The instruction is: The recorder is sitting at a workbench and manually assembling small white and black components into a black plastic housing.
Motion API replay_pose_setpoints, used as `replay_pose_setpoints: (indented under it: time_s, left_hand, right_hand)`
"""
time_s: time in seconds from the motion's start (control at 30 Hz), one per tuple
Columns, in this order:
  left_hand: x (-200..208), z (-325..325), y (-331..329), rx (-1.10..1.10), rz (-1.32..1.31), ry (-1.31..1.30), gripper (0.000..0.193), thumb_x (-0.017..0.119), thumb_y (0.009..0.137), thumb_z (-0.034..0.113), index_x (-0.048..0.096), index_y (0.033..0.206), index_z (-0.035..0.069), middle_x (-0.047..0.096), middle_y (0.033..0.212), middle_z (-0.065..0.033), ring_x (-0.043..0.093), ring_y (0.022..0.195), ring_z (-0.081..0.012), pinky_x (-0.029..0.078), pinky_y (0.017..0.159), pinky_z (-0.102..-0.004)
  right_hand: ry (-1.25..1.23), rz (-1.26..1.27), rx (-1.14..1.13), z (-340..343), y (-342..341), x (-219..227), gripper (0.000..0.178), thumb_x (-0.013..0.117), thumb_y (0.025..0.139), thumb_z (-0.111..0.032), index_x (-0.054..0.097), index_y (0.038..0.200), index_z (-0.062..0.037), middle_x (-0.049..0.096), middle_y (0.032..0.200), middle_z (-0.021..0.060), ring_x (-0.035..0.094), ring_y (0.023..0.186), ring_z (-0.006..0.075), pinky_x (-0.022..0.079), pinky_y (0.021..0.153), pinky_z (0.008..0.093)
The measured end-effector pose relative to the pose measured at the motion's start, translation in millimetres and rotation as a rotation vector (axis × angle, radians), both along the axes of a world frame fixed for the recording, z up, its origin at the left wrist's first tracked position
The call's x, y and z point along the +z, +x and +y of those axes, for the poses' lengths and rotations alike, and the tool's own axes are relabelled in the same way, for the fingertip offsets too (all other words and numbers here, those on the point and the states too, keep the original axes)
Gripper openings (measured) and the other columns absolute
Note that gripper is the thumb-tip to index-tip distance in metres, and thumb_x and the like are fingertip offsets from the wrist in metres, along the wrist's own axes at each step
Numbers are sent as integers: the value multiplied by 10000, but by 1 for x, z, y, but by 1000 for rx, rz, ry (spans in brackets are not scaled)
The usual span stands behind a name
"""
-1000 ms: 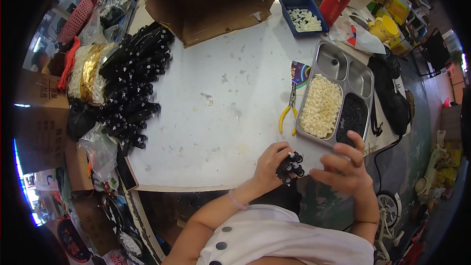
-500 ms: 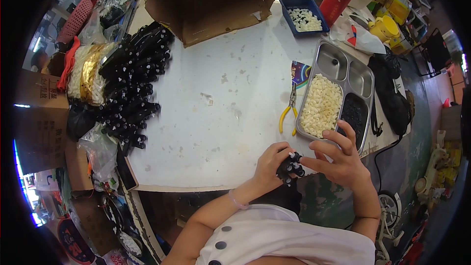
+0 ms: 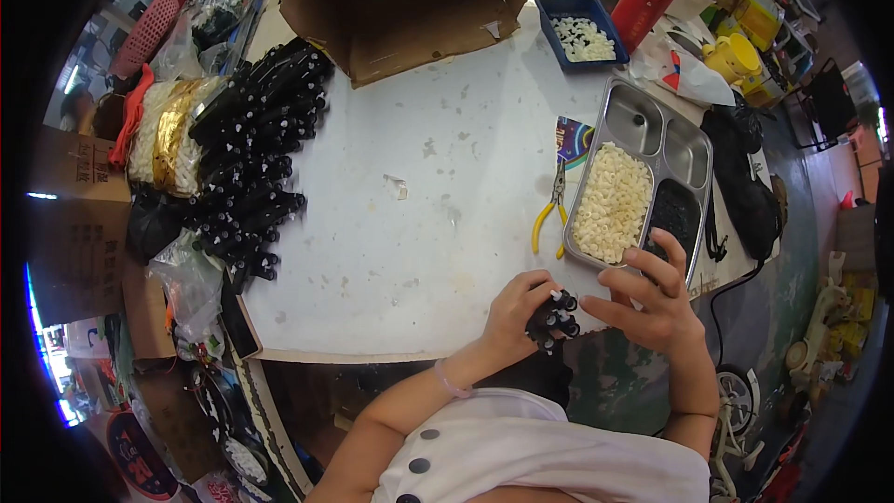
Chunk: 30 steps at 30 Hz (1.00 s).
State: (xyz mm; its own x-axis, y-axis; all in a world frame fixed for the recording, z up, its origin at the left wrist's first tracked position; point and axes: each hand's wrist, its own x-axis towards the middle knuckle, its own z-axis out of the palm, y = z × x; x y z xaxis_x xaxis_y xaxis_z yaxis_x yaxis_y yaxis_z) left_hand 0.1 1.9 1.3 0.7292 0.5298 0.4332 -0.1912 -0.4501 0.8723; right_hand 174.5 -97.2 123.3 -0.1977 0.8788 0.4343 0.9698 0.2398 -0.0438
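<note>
At the five-o'clock edge of the table [image 3: 410, 270], a bundle of black tubes [image 3: 554, 324] is gripped by the left hand [image 3: 514, 314]. Just beside it the right hand [image 3: 656, 309] is held, its grip spread and unclenched. At three o'clock a tray [image 3: 687, 154] is set (pale bits [image 3: 612, 205] and black bits [image 3: 672, 210] are kept apart in it), pliers [image 3: 557, 196] just beside. At nine o'clock, more tubes [image 3: 250, 158] are heaped.
</note>
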Motion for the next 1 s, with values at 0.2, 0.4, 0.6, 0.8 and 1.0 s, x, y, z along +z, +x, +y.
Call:
replay_pose_setpoints:
  time_s: [0.2,0.4,0.6,0.8,1.0]
  left_hand:
    - [1,1,0,-6,-1,11,667,796,614,137,487,1202,88,546,1091,-160,584,902,-352,496,746,-408]
    - [2,0,1,-7,13,21,679,798,605,123,484,1206,88,547,1088,-165,585,900,-354,496,739,-409]
    - [-2,-1,1,4,8,25,706,802,586,93,473,1210,98,547,1089,-169,585,899,-356,497,735,-406]
    - [-1,0,-1,-6,46,19,689,790,583,67,478,1196,100,538,1093,-154,574,921,-351,488,764,-407]
    - [-2,-1,1,15,21,30,675,787,579,57,483,1180,97,541,1097,-145,579,916,-346,489,757,-396]
  right_hand:
    - [-1,31,23,2,-5,-2,378,696,671,4,692,920,-280,543,1090,-59,420,1170,185,354,1030,510]
    - [-63,-37,43,4,-1,2,355,684,684,-11,694,912,-283,551,1088,-51,425,1169,197,349,1032,504]
    - [91,169,-341,-21,39,6,240,686,700,-46,693,918,-145,571,1054,13,445,1156,263,357,989,449]
    - [-205,48,-582,-41,58,-28,139,696,706,-75,633,829,-60,533,974,61,458,1109,288,300,1015,462]
    - [-267,29,-557,-41,62,-39,139,708,703,-89,617,805,-62,529,968,49,466,1098,252,286,1038,474]
